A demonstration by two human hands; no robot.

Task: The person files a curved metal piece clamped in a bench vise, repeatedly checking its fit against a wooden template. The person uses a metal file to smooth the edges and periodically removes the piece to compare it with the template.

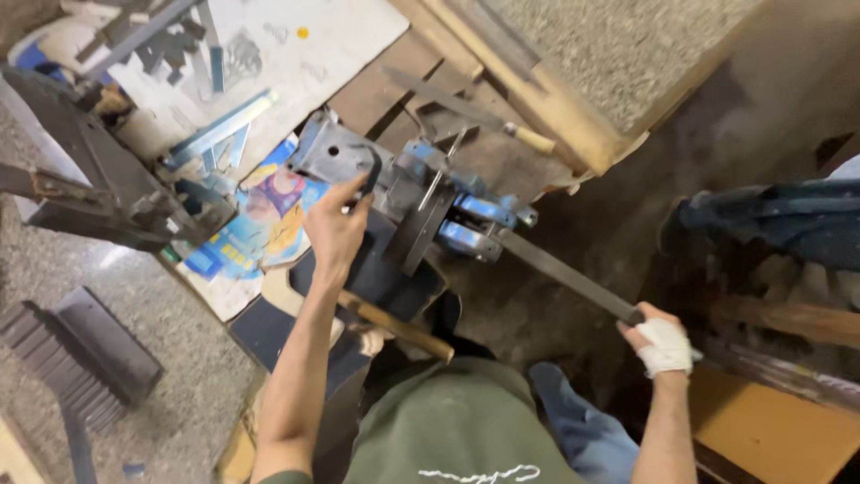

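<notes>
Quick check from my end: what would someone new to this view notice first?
Probably the long dark metal file running across the middle, its far end on the blue vise. The right hand, wrapped in white bandage, grips its near end at right, while the left hand steadies a grey metal plate by the vise. A second file lies on the wooden bench above.

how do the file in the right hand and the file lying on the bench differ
The file in the right hand is gripped by the bandaged right hand and its tip reaches the blue vise; the file on the bench lies loose, untouched. The held file's handle is hidden in the hand; the bench file's pale wooden handle shows. Both are long, dark, flat metal bars.
</notes>
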